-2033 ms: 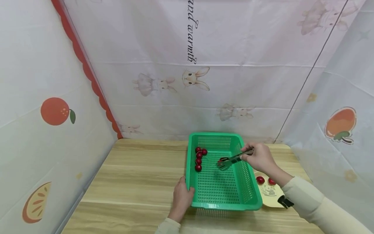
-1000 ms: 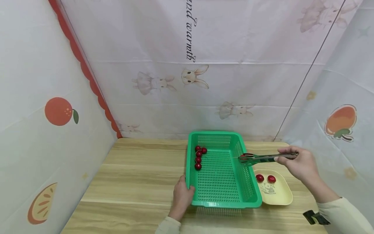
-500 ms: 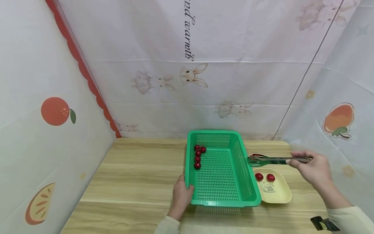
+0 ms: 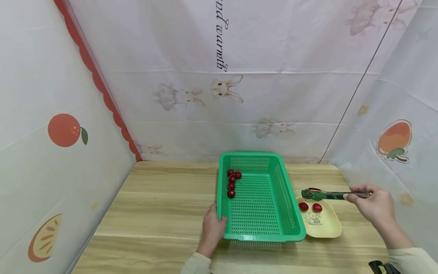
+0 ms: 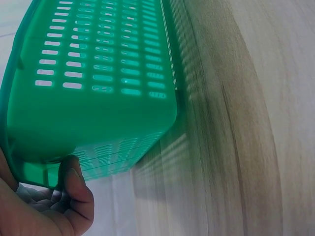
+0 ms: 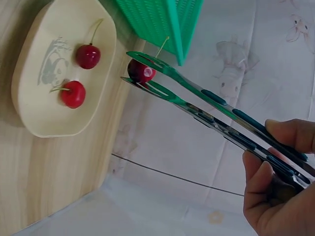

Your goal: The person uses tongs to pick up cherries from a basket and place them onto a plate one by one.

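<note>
My left hand (image 4: pixel 213 230) grips the near left rim of a green perforated plastic basket (image 4: pixel 253 238); in the left wrist view the fingers (image 5: pixel 78 191) curl over its lip. Several red cherries (image 4: pixel 231 186) lie along the basket's left side. Off to the right, my right hand (image 4: pixel 373 203) holds a pair of metal tongs (image 4: pixel 333 195). In the right wrist view a dark red cherry (image 6: pixel 141 72) with a stem is pinched between the tongs' tips. A cream plate (image 4: pixel 325 230) with two cherries (image 6: pixel 88 56) sits just below the tongs.
The basket stands near the middle of a wooden table (image 4: pixel 164 205), and the plate touches or nearly touches its right side. Printed curtains (image 4: pixel 191 45) close off the back, left and right. A dark strap (image 4: pixel 381 267) is on the right wrist.
The right hand has carried the tongs and cherry rightward out of the basket, over its right rim, then slightly down above the plate's far edge. The left hand stays on the rim.
</note>
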The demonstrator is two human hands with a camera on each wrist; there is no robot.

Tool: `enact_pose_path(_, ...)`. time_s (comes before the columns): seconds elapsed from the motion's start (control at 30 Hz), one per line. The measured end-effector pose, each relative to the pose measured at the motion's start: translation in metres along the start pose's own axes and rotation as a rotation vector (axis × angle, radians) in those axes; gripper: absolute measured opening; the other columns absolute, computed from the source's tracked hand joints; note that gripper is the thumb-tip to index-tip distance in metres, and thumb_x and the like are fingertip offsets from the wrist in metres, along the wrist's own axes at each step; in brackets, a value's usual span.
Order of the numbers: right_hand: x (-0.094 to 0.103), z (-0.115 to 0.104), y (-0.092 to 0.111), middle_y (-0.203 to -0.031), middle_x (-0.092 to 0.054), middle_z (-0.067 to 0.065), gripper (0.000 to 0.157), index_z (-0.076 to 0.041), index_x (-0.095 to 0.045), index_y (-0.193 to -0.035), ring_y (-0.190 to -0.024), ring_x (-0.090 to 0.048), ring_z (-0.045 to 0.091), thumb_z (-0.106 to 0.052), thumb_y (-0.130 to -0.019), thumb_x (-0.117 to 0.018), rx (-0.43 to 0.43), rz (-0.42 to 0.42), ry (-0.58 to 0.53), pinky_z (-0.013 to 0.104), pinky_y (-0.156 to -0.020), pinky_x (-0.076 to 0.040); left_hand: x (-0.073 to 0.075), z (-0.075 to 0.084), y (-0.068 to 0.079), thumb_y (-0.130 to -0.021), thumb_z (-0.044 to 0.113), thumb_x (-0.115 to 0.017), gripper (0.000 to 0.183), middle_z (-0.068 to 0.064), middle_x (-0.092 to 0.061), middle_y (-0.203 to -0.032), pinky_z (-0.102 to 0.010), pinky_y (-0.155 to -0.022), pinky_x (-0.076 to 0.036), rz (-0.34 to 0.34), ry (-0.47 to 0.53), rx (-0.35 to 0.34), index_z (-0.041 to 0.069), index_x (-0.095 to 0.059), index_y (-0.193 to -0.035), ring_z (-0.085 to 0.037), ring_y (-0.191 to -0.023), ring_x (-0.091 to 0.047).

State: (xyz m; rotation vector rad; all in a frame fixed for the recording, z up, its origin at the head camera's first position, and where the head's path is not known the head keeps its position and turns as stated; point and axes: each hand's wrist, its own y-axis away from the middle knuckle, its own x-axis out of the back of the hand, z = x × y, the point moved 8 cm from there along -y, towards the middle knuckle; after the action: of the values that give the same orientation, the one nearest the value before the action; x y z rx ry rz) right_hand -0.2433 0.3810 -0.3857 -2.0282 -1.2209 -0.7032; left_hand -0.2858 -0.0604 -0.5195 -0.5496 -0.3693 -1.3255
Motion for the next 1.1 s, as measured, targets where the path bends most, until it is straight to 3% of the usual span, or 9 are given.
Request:
enact_pose_path(0.37, -0.015, 0.019, 0.001, -0.077, -0.067, 0.015, 0.027, 0.009, -0.066, -0.091, -0.057, -0.053, 0.008, -0.012, -0.076, -0.073, -0.028, -0.013, 0.016, 0.025, -0.048, -0.039, -0.002, -0.002, 0.000, -0.075, -0.001, -0.066, 0.050, -0.021, -0.059, -0.099, -0.045, -0.071, -0.050, -0.014, 0.019, 0.022, -0.009, -0.050, -0.121, -0.031, -0.086, -0.057)
enact_pose_path(0.5, -0.018, 0.023, 0.001, -0.077, -0.067, 0.016, 0.025, 0.008, -0.065, -0.090, -0.057, -0.054, 0.011, -0.011, -0.075, -0.073, -0.026, -0.015, 0.031, 0.026, -0.049, -0.039, -0.001, 0.000, 0.001, -0.073, -0.001, -0.066, 0.049, -0.020, -0.059, -0.097, -0.045, -0.069, -0.049, 0.004, 0.016, -0.003, -0.009, -0.051, -0.119, -0.030, -0.084, -0.058)
enact_pose_path(1.1, -0.015, 0.016, 0.000, -0.076, -0.066, 0.017, 0.024, 0.008, -0.066, -0.089, -0.058, -0.054, 0.012, -0.011, -0.075, -0.071, 0.029, 0.007, 0.061, 0.027, -0.048, -0.038, -0.001, -0.001, -0.001, -0.072, 0.000, -0.066, 0.050, -0.019, -0.060, -0.096, -0.045, -0.069, -0.049, 0.007, 0.004, -0.002, -0.009, -0.051, -0.119, -0.030, -0.083, -0.057)
